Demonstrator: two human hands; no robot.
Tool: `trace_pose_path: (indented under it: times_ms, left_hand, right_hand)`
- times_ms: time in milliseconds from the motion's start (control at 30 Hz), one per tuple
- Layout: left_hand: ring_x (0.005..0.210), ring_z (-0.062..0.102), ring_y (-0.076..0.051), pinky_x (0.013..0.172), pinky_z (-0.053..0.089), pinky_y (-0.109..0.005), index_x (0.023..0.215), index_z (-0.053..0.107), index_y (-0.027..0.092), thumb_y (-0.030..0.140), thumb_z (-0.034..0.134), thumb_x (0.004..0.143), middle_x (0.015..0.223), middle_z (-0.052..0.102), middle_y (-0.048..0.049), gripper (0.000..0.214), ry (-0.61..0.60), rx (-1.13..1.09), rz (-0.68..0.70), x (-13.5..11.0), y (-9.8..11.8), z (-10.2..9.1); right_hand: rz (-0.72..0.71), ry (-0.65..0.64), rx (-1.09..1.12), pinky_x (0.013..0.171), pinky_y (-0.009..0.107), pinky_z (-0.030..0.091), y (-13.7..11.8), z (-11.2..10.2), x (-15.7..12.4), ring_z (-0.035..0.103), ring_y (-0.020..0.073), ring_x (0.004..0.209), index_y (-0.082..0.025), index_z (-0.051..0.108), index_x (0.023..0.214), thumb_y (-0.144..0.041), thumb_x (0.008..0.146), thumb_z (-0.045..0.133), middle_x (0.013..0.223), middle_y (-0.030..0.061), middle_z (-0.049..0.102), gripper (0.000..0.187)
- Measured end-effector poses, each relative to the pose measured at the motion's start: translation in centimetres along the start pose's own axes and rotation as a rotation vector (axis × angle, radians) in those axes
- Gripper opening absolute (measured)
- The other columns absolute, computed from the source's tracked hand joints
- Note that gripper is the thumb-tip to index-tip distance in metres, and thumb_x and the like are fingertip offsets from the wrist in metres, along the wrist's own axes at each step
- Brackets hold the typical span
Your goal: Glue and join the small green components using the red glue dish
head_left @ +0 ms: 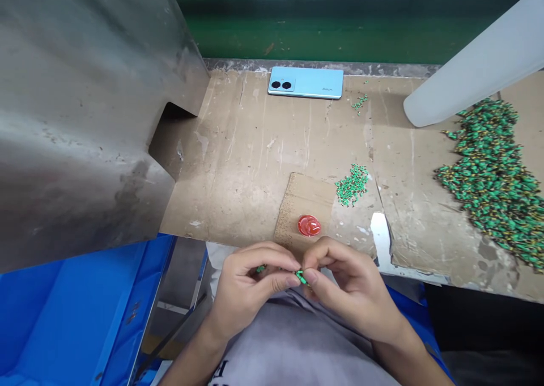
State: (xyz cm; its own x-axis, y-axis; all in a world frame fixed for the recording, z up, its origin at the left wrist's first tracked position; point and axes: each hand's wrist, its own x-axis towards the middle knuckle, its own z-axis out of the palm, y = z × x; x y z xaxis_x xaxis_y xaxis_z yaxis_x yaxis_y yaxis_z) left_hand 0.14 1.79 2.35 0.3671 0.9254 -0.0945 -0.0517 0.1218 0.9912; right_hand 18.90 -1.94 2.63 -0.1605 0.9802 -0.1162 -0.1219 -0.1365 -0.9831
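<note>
Holding a tiny green component (pixel 301 276) in a fingertip pinch, with left hand (pixel 250 284) and right hand (pixel 355 287) brought together and closed on it from either side, likely for fine control over so small a part. Also showing another bit of green (pixel 260 268) within the curled left fingers, perhaps stored there as a ready spare; too hidden to identify. Working just in front of the cardboard-covered bench (pixel 238 176), close to the body, probably for a clear view downward. Having a small rimmed dish of glossy red substance (pixel 309 225) just beyond the fingertips, on a loose cardboard piece (pixel 312 190), possibly as protection against drips. Reaching easily, by the look of it, to a small pile of green parts (pixel 352 185) beside that piece, with a far larger heap (pixel 497 187) well apart on the right, perhaps to avoid mixing
</note>
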Motion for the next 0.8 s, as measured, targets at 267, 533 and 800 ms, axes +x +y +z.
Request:
trace_pose_path:
  times_ms: [267,533,800]
  left_hand:
    - [0.072,0.074,-0.014,0.063,0.058,-0.019,0.092,0.086,0.023,0.018,0.087,0.084,0.085,0.081,-0.0048,0.009,-0.051,-0.01,0.032,-0.11,0.11,0.02]
    - [0.071,0.074,-0.017,0.062,0.059,-0.023,0.087,0.085,0.019,0.025,0.087,0.085,0.083,0.08,-0.0074,0.007,-0.049,0.016,0.026,-0.3,0.02,-0.09]
    - [0.07,0.074,-0.017,0.063,0.059,-0.023,0.087,0.084,0.02,0.024,0.085,0.087,0.079,0.08,-0.0059,0.004,-0.066,0.05,0.091,-0.27,0.07,-0.25]
  right_hand:
    - [0.028,-0.051,0.019,0.059,0.02,0.054,0.13,-0.29,-0.43,0.069,0.0123,0.061,-0.021,0.065,0.09,-0.022,0.102,0.066,0.071,-0.0001,0.075,0.012]
    - [0.034,-0.095,-0.013,0.062,0.023,0.056,0.04,-0.64,-0.44,0.069,0.0138,0.063,-0.021,0.065,0.091,-0.027,0.105,0.065,0.071,0.0001,0.073,0.015]
    - [0.007,-0.119,-0.121,0.063,0.024,0.056,-0.27,-0.92,-0.35,0.067,0.0136,0.065,-0.022,0.066,0.094,-0.026,0.105,0.064,0.073,-0.0006,0.072,0.013]
